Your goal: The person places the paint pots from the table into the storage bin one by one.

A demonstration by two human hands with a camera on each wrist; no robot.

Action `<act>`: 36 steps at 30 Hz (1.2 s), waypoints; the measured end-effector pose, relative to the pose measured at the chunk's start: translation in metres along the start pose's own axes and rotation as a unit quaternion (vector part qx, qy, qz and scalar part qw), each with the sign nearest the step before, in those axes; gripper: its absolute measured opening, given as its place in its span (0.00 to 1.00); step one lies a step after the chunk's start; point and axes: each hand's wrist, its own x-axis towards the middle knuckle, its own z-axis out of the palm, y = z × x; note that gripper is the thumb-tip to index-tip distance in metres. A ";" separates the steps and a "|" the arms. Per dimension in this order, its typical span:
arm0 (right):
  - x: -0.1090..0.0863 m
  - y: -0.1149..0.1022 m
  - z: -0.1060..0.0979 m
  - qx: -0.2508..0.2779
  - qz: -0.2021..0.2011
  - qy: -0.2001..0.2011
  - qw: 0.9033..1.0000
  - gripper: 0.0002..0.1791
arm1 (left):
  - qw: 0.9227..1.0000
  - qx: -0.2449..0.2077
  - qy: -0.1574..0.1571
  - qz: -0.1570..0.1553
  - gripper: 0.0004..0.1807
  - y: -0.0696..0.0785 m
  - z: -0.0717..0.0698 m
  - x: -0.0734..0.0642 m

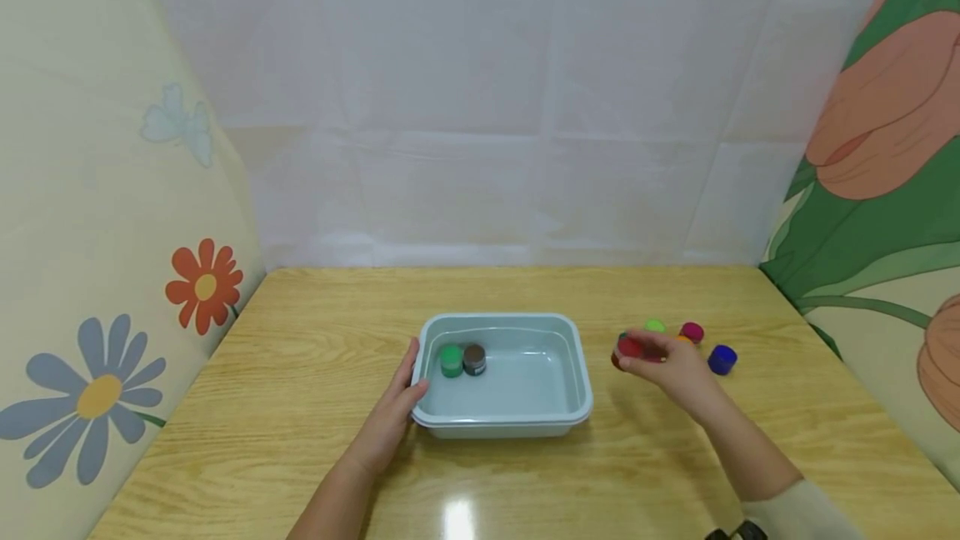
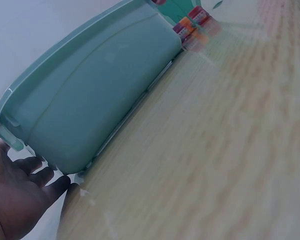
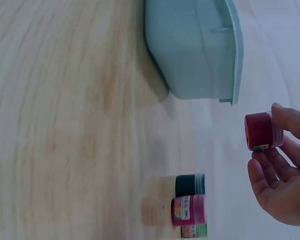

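Observation:
My left hand (image 1: 386,427) holds the left side of a pale blue-green plastic tub (image 1: 502,420), thumb at the rim and fingers along the outer wall. Inside the tub, at its left, a green-lidded jar (image 1: 452,361) and a dark brown jar (image 1: 474,359) stand side by side. To the right of the tub, my right hand (image 1: 678,372) pinches a small red paint jar (image 3: 260,131) between thumb and fingers. The right wrist view shows this jar raised off the table, tilted on its side, apart from the tub.
Beyond my right hand stand a blue jar (image 1: 722,359), a magenta jar (image 1: 692,332), a light green jar (image 1: 655,326) and an orange jar (image 1: 684,340), partly hidden. A dark green jar (image 3: 186,185) shows in the right wrist view. The wooden table (image 1: 315,332) meets a white cloth backdrop.

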 end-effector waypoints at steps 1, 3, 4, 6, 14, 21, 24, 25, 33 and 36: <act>0.001 -0.003 0.001 0.001 -0.001 0.001 1.000 0.35 | 1.000 0.001 0.000 0.000 0.35 0.000 0.000 0.000; 0.004 -0.008 0.003 0.001 -0.004 -0.001 1.000 0.35 | 1.000 0.002 0.000 -0.001 0.35 0.000 0.000 0.000; 0.005 -0.010 0.004 0.003 -0.007 -0.003 1.000 0.35 | 1.000 0.002 0.000 -0.001 0.35 0.000 0.000 0.000; 0.008 -0.015 0.007 0.012 -0.012 -0.005 1.000 0.34 | 1.000 0.001 0.000 -0.001 0.35 0.000 0.000 0.000; 0.016 -0.039 0.021 0.050 -0.018 -0.022 0.998 0.32 | 1.000 0.001 0.002 -0.003 0.35 -0.001 0.000 0.000; 0.024 -0.055 0.037 0.068 -0.038 -0.039 0.996 0.30 | 1.000 -0.004 0.002 -0.004 0.35 -0.001 0.000 0.001; 0.028 -0.061 0.045 0.074 -0.048 -0.040 0.995 0.29 | 1.000 -0.005 0.002 -0.004 0.35 0.000 0.000 0.000; 0.029 -0.063 0.047 0.076 -0.050 -0.042 0.995 0.28 | 1.000 -0.005 0.002 -0.005 0.35 0.000 0.000 0.000; 0.037 -0.078 0.071 0.080 -0.055 -0.058 0.994 0.27 | 1.000 0.002 0.001 -0.007 0.35 0.001 0.000 -0.001; 0.041 -0.082 0.081 0.087 -0.052 -0.061 0.993 0.27 | 1.000 0.004 0.001 -0.007 0.35 0.002 0.000 -0.001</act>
